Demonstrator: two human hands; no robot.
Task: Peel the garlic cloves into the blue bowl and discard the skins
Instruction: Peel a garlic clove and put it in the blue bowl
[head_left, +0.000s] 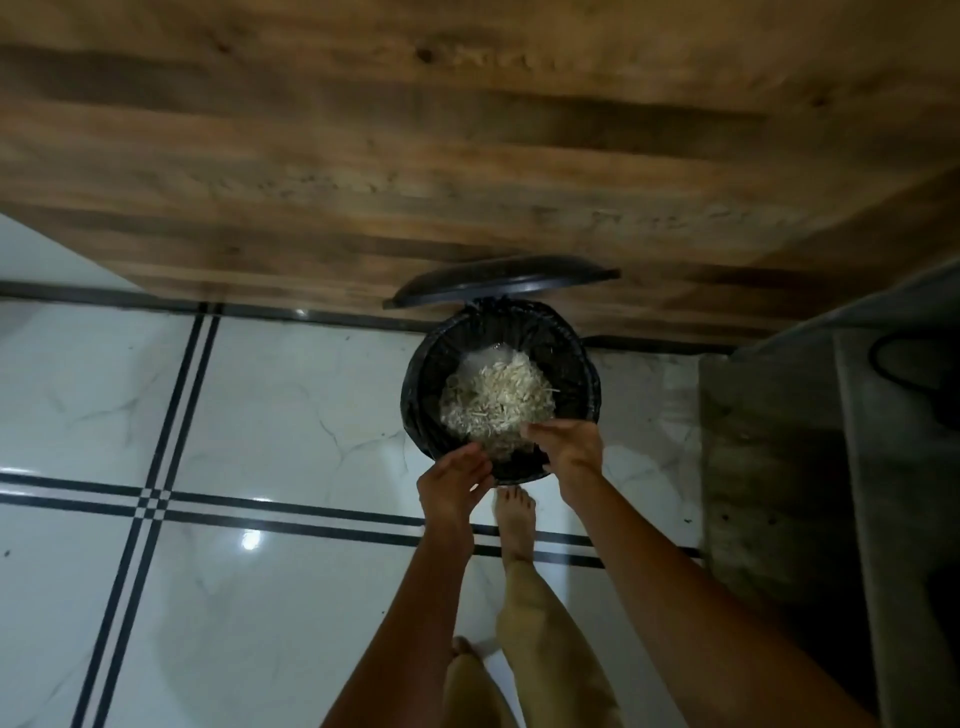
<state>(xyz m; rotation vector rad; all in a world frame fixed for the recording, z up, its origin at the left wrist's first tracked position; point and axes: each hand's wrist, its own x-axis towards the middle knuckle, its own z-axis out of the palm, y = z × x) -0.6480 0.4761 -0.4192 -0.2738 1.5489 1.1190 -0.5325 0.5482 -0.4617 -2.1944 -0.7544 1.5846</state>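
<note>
Person is standing over a black bin (582, 384) on the tiled floor (291, 405), set against a wooden cabinet (467, 156). The lid (498, 286) is standing open behind it. One bare foot (514, 519) is resting at the bin's base; a pedal, if there is one, is hidden.

Skins (498, 400) are lying as a pale heap in the bin mouth, seemingly on a clear film (480, 361) that is showing at the heap's far edge. Whether the heap is sitting on the film or lying loose in the liner: cannot tell.

Left hand (456, 477) is hovering over the near rim, fingers reaching toward the heap, thumb beneath. Right hand (566, 441) is hovering just beside it, fingers pointing across toward the left. Both are looking like pinches on the film's near edge, but the film is not resolving at the fingertips, so grasping or released: cannot tell.

Blue bowl and cloves are not appearing in view.

Handling, as judged:
- Skins are papery and near weightless, likely clinging to fingers and film and drifting on any draught.
- Film is limp and slippery, so it is best taken by the near edge or corners with both hands, kept low inside the liner while tipping, then shaken.
- Risk: flakes spilling over the rim onto the tiles.
</note>
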